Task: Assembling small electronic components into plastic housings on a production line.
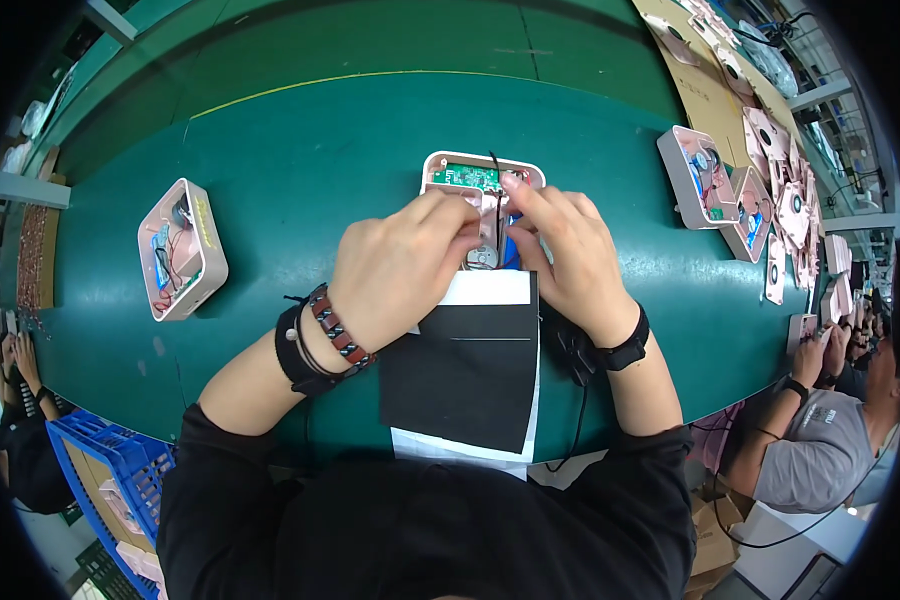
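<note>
A pale pink plastic housing (431,166) lies open in front of me on the green table. Inside it I see a green circuit board (460,176), a round silver part (483,258) and a bit of blue. A thin black wire (497,190) rises over its far edge. The fingers of my left hand (400,260) are bunched together inside the housing, and what they pinch is hidden. My right hand (575,255) curls over the right side, one fingertip beside the wire. Its grip is partly hidden. Nearest me, a black sheet (460,390) over white paper touches the housing's near side.
Another open housing (215,265) with wires stands at left. Two more housings (685,180) sit at right by scattered pink panels (795,205) and cardboard. A black cable (582,410) runs beside the sheet. A blue crate (80,440) is at lower left. A co-worker (820,440) sits at right.
</note>
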Action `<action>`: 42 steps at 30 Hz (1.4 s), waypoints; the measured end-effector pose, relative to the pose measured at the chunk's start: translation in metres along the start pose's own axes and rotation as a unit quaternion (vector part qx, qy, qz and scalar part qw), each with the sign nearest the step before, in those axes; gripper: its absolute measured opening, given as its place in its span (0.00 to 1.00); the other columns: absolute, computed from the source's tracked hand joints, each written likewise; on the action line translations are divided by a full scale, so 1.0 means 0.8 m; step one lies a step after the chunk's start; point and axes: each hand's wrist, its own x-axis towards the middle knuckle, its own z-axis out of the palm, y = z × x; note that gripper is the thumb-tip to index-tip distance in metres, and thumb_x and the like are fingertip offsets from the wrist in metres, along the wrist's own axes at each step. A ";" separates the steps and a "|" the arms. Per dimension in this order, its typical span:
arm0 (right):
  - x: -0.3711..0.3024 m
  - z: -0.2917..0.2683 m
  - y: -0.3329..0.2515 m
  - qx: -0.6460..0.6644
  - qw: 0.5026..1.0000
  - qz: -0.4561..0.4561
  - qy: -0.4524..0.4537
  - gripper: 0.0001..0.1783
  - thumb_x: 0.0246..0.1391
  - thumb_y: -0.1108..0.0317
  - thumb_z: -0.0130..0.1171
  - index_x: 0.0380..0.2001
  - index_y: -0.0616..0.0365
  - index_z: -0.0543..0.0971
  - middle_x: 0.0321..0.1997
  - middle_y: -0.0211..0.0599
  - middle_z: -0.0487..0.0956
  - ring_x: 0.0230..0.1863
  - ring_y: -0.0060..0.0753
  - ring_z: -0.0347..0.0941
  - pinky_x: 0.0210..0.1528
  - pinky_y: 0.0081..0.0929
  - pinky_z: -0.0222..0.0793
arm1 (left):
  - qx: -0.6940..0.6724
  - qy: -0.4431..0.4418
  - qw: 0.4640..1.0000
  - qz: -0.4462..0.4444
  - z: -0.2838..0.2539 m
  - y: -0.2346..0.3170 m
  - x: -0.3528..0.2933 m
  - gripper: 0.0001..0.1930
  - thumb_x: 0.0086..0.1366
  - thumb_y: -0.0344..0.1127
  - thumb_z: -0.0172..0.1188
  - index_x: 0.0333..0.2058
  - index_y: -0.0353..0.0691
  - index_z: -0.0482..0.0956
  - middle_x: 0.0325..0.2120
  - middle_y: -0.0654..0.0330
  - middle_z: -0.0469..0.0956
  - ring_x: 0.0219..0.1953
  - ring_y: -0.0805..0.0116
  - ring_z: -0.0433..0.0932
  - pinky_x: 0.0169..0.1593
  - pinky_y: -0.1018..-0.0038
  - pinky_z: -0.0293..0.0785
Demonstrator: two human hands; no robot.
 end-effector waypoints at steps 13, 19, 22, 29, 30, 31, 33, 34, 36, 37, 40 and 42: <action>0.006 0.026 0.003 0.055 0.995 0.058 0.066 0.40 0.43 0.87 0.63 0.62 0.52 0.68 0.35 0.36 0.81 0.29 0.28 0.71 0.34 0.24 0.68 | -0.024 -0.037 0.999 0.029 0.003 -0.014 0.007 0.07 0.63 0.40 0.60 0.34 0.45 0.76 0.29 0.64 0.78 0.24 0.60 0.78 0.23 0.69 0.71; 0.003 0.024 0.006 0.137 0.986 0.093 0.028 0.41 0.44 0.84 0.63 0.63 0.49 0.67 0.33 0.33 0.81 0.28 0.27 0.73 0.33 0.23 0.66 | -0.099 -0.042 0.994 0.029 0.001 -0.014 0.013 0.07 0.63 0.39 0.60 0.34 0.44 0.76 0.28 0.64 0.78 0.25 0.60 0.78 0.24 0.69 0.71; 0.008 0.022 0.004 0.164 0.975 0.149 0.026 0.38 0.45 0.78 0.64 0.62 0.46 0.69 0.31 0.26 0.81 0.28 0.26 0.76 0.35 0.22 0.62 | -0.104 -0.069 0.992 0.014 -0.003 -0.015 0.018 0.06 0.63 0.39 0.59 0.34 0.45 0.76 0.28 0.64 0.78 0.25 0.60 0.78 0.25 0.68 0.71; 0.017 0.015 0.001 -0.008 0.998 0.053 -0.018 0.37 0.45 0.78 0.62 0.61 0.46 0.71 0.28 0.24 0.78 0.26 0.24 0.74 0.29 0.22 0.58 | -0.098 -0.063 0.993 -0.015 -0.005 -0.022 0.018 0.07 0.64 0.40 0.58 0.31 0.45 0.77 0.28 0.64 0.78 0.25 0.59 0.78 0.25 0.68 0.71; 0.017 0.015 0.002 -0.007 0.998 0.055 -0.020 0.37 0.45 0.78 0.62 0.61 0.46 0.71 0.28 0.24 0.78 0.26 0.24 0.74 0.29 0.22 0.58 | -0.106 -0.064 0.992 -0.028 -0.005 -0.023 0.018 0.07 0.64 0.40 0.58 0.31 0.45 0.77 0.28 0.64 0.78 0.25 0.59 0.78 0.25 0.68 0.71; 0.017 0.015 0.002 -0.007 0.999 0.049 -0.015 0.37 0.44 0.78 0.62 0.62 0.46 0.70 0.27 0.23 0.78 0.26 0.24 0.73 0.28 0.23 0.57 | -0.107 -0.065 0.992 -0.030 -0.004 -0.023 0.017 0.07 0.64 0.40 0.58 0.31 0.45 0.77 0.28 0.64 0.78 0.25 0.59 0.78 0.25 0.68 0.71; 0.019 0.016 0.003 -0.007 0.999 0.036 -0.003 0.38 0.44 0.78 0.61 0.63 0.46 0.69 0.24 0.22 0.76 0.25 0.24 0.72 0.27 0.24 0.56 | -0.095 -0.070 0.993 -0.027 -0.002 -0.023 0.018 0.08 0.64 0.40 0.59 0.30 0.44 0.78 0.27 0.63 0.77 0.25 0.60 0.78 0.25 0.67 0.71; 0.020 0.015 0.002 -0.006 0.999 0.035 -0.004 0.38 0.44 0.78 0.61 0.63 0.46 0.69 0.24 0.22 0.76 0.25 0.24 0.72 0.27 0.24 0.56 | -0.090 -0.073 0.993 -0.026 -0.002 -0.024 0.018 0.08 0.63 0.40 0.59 0.30 0.44 0.78 0.27 0.63 0.77 0.25 0.60 0.78 0.25 0.67 0.71; 0.021 0.011 -0.001 -0.014 0.998 0.048 -0.026 0.35 0.45 0.78 0.62 0.60 0.48 0.72 0.28 0.26 0.76 0.25 0.24 0.72 0.29 0.23 0.59 | -0.088 -0.070 0.993 -0.026 -0.002 -0.025 0.017 0.07 0.63 0.40 0.59 0.30 0.44 0.78 0.27 0.64 0.77 0.24 0.60 0.77 0.25 0.68 0.71; 0.021 0.010 -0.002 -0.019 0.998 0.055 -0.037 0.34 0.45 0.78 0.62 0.59 0.49 0.73 0.30 0.27 0.77 0.25 0.24 0.72 0.31 0.23 0.61 | -0.088 -0.069 0.993 -0.024 0.000 -0.027 0.016 0.07 0.63 0.40 0.59 0.30 0.44 0.77 0.27 0.64 0.77 0.24 0.60 0.77 0.24 0.68 0.71; 0.026 -0.003 -0.002 0.077 0.987 0.144 0.000 0.26 0.44 0.78 0.65 0.51 0.54 0.77 0.39 0.33 0.77 0.30 0.23 0.71 0.36 0.22 0.63 | -0.076 -0.062 0.995 -0.017 0.002 -0.025 0.014 0.07 0.63 0.39 0.60 0.30 0.44 0.77 0.27 0.65 0.77 0.24 0.61 0.77 0.24 0.69 0.71; 0.026 -0.009 0.002 0.123 0.975 0.186 0.019 0.23 0.44 0.78 0.67 0.47 0.57 0.79 0.43 0.35 0.77 0.33 0.23 0.71 0.39 0.22 0.64 | -0.052 -0.052 0.997 -0.005 0.003 -0.021 0.012 0.06 0.62 0.39 0.61 0.30 0.45 0.77 0.27 0.66 0.76 0.23 0.62 0.77 0.23 0.70 0.70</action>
